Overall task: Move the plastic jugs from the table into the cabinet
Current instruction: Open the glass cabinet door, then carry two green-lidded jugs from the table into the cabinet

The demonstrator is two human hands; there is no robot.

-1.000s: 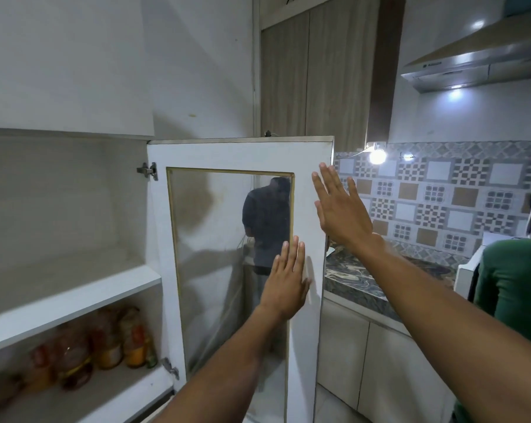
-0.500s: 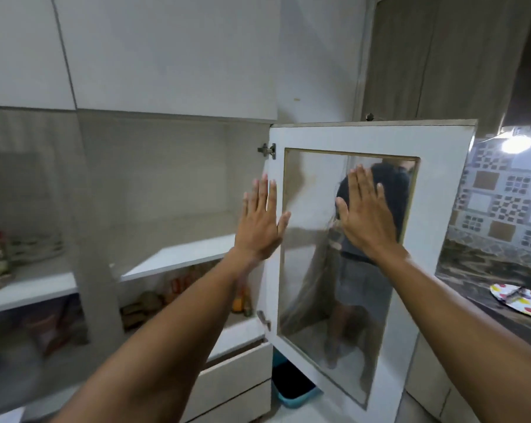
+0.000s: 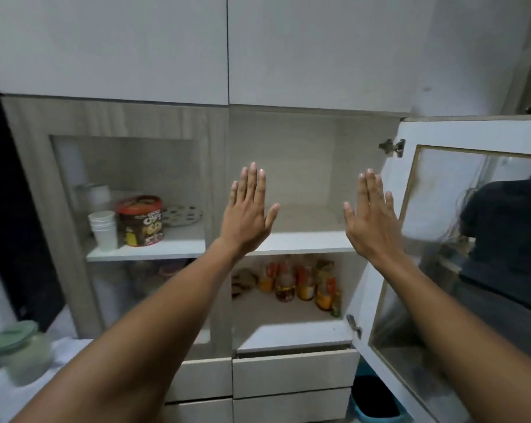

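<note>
The cabinet's right compartment stands open, and its upper shelf [image 3: 304, 244] is bare. My left hand [image 3: 247, 215] and my right hand [image 3: 371, 218] are raised in front of that shelf, palms forward, fingers spread, holding nothing. A pale green plastic jug with a green lid [image 3: 20, 352], blurred, sits at the lower left on a white-covered table [image 3: 2, 395]. No other jug is in view.
The glass-panelled door [image 3: 471, 245] hangs open to the right. Several bottles [image 3: 304, 283] fill the lower shelf. Behind the shut left glass door are white cups [image 3: 103, 228] and a cereal tub [image 3: 140, 221]. Drawers [image 3: 294, 374] sit below; a blue bin [image 3: 375, 401] is on the floor.
The view has swung left from the open door to the cabinet interior. Both hands stayed raised and empty, now framing the upper shelf. The green jug has come into view at lower left.
</note>
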